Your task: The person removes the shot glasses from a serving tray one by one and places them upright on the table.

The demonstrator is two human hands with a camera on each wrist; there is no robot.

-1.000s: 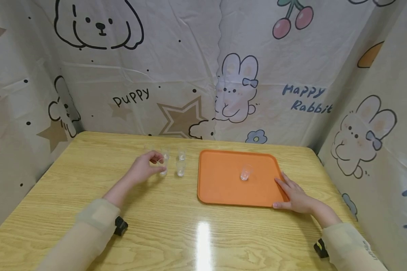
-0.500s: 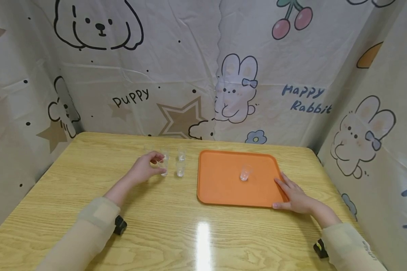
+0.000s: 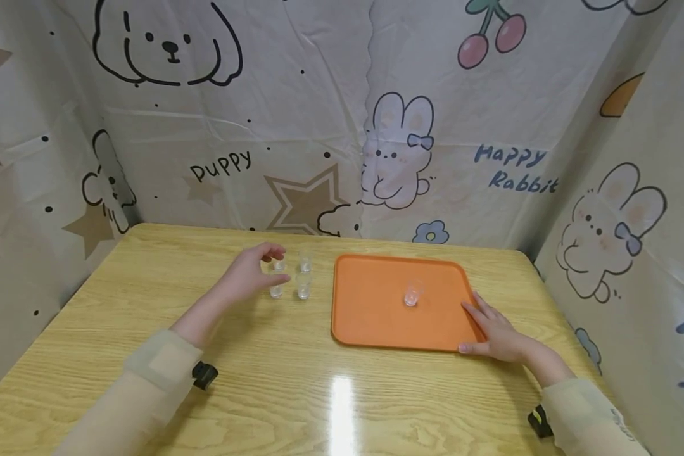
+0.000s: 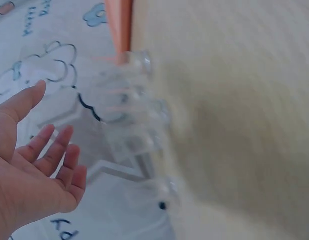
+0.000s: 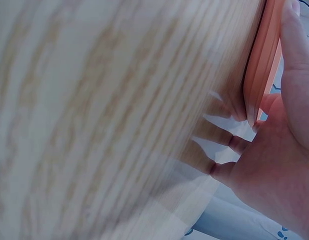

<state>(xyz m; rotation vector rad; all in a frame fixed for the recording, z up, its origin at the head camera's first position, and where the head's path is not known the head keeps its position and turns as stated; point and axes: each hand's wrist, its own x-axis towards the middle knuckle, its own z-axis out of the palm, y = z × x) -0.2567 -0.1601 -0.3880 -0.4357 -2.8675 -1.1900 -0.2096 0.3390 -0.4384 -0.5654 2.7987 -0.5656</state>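
My left hand [image 3: 247,272] hovers at a group of small clear shot glasses [image 3: 303,288] standing upright on the table. Thumb and fingers are spread apart with nothing between them; in the left wrist view the hand [image 4: 42,165] is apart from the blurred glasses [image 4: 154,140]. Part of the group is hidden behind this hand. At the near right corner of an orange tray [image 3: 370,316], my right hand [image 3: 501,335] holds the rim, thumb along the near edge and fingers over the right edge. One shot glass [image 3: 411,296] stands upright on the tray.
A wood-grain table [image 3: 262,392] carries everything. Behind and on both sides hangs a printed cloth [image 3: 296,114] with cartoon animals. The tray lies right of the glass group, a small gap between them.
My left hand has let go of the near left shot glass, its fingers spreading and lifting slightly. That glass stays on the table. The right hand and the tray keep their places.
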